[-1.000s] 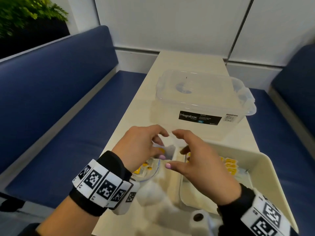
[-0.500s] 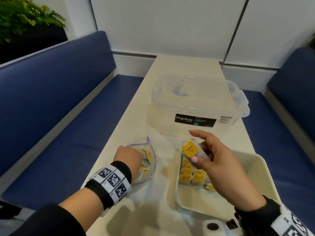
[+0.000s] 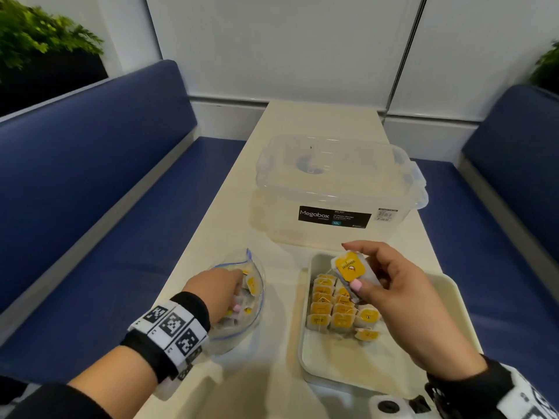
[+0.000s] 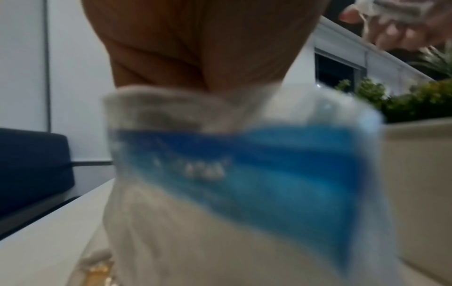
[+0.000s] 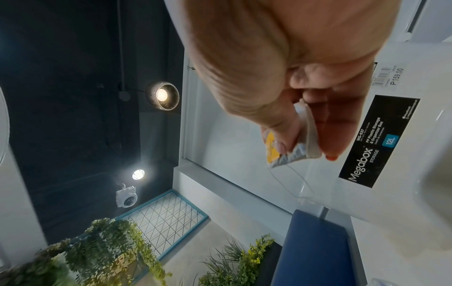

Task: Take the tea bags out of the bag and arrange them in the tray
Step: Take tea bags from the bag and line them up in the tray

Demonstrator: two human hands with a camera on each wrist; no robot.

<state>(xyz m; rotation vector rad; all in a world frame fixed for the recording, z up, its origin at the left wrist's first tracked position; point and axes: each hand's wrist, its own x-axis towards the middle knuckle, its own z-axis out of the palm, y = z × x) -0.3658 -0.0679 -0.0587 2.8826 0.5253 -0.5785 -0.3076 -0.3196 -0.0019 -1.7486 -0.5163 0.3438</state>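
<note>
So the right hand (image 3: 402, 300) is pinching one tea bag (image 3: 352, 272) between thumb and fingers (image 3: 357, 286), holding it up just above the far end of the tray (image 3: 447, 300), yellow tag facing the camera. In the right wrist view you can see the same tea bag (image 5: 291, 141) squeezed flat between thumb and forefinger, its thin string dangling off it.

Right below those fingers, the arranged tea bags (image 3: 338, 309) are lying in neat rows along the left side of the tray, with one more sitting a bit loose at the near end of the rows.

The left hand (image 3: 216, 290) is reaching down into the zip bag (image 3: 255, 297), which is sitting open on the desk (image 3: 281, 343) just left of the tray. Its fingers are buried among the loose tea bags in there, so I honestly can't tell if they're gripping one or not. The left wrist view is only showing a blurry close-up of the bag's blue strip (image 4: 257, 170) wrapped around the hand.

Out past both sets of fingers, a clear lidded storage box (image 3: 335, 189) labelled Megabox is standing on the desk, and blue benches (image 3: 90, 192) are running along either side.
</note>
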